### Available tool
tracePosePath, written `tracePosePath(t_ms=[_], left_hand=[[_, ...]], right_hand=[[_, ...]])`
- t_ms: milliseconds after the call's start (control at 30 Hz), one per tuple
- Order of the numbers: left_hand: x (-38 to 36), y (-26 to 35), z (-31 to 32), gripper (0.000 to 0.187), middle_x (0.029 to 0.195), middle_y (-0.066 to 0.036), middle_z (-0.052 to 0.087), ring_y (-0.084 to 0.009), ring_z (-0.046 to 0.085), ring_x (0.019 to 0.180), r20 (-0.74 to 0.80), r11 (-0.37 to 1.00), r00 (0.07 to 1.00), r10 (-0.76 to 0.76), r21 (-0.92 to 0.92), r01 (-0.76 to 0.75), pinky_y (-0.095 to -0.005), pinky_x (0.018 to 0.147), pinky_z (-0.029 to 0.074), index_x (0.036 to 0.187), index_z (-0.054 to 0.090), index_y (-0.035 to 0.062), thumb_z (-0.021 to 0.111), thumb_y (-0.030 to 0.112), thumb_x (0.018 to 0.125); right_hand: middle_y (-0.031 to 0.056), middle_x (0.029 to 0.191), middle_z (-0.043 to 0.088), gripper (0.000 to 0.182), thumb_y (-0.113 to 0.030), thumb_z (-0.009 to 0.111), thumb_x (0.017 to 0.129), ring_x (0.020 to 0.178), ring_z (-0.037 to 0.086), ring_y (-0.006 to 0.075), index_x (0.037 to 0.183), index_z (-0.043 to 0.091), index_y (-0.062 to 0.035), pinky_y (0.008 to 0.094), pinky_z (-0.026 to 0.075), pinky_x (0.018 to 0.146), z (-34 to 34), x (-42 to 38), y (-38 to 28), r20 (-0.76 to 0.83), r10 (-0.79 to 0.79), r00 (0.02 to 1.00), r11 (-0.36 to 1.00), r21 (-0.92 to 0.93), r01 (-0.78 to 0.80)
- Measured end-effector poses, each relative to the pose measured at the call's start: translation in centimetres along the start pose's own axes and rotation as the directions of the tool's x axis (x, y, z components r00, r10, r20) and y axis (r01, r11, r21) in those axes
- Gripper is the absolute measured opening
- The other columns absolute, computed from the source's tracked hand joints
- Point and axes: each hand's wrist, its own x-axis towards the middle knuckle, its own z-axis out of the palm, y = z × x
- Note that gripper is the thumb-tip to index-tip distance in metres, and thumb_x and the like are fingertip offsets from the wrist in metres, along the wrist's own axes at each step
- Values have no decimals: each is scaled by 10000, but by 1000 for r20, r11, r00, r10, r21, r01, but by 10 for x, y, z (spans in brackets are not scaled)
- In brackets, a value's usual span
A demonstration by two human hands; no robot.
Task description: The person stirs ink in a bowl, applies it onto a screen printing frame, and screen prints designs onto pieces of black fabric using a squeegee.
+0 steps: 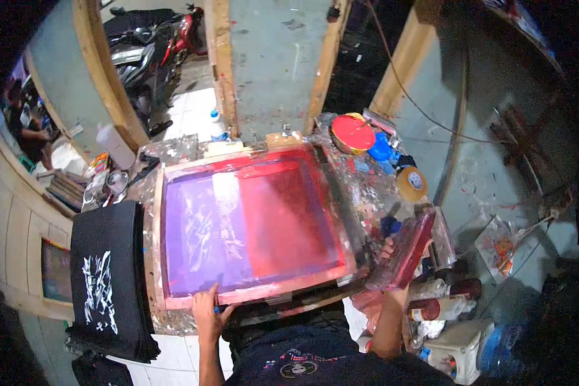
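Note:
A wooden-framed screen (212, 225) lies on the stained worktable, its mesh purple at the left and covered in red ink at the right. My left hand (206, 312) rests on the frame's near edge, towards its left corner, fingers apart. Off the frame's right side, my right hand (387, 249) is wrapped round a wide red-stained squeegee (413, 251), held tilted; part of the hand is hidden behind it. White line artwork shows in the purple mesh.
Black printed fabric (103, 276) is stacked at the left. A bowl of red ink (352, 134), blue cloth and a tape roll (412, 184) sit at the back right. Bottles (431, 309) and a stool (460, 344) stand low at the right. Another person (29, 132) is at the far left.

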Motion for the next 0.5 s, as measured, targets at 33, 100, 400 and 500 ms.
tracePosePath(t_ms=[33,100,400,500], left_hand=[[1,-1,0,778,853,-110,576,-327,550,831,-25,1000,999,22,-2,-22,-453,805,436,1272,624,8,939,308,627],[3,-4,-2,772,864,-125,592,-335,568,827,-50,996,995,87,11,-87,-449,792,440,1263,624,-5,940,298,626],[-2,-15,5,765,889,-128,615,-341,574,836,-13,997,999,35,-72,-36,-447,801,449,1215,653,-2,950,228,549],[-4,-16,13,753,895,-125,616,-349,570,836,-21,997,1000,-6,-75,5,-458,787,451,1196,649,5,952,226,543]], right_hand=[[94,902,597,883,-917,436,839,706,549,206,1194,550,-116,362,492,623,11,4,6,-10,-3,1000,1000,-15,2],[91,912,596,868,-906,463,840,716,545,203,1203,552,-122,354,490,632,33,3,13,-43,-19,999,999,-44,17],[147,1264,640,945,-691,719,848,1076,635,309,1381,511,61,391,496,980,4,54,-35,-188,-583,790,227,-972,-64],[303,1335,603,1110,-669,834,721,1242,599,413,1376,477,153,444,448,1075,-2,55,-48,-53,-617,785,-58,-992,-114]])
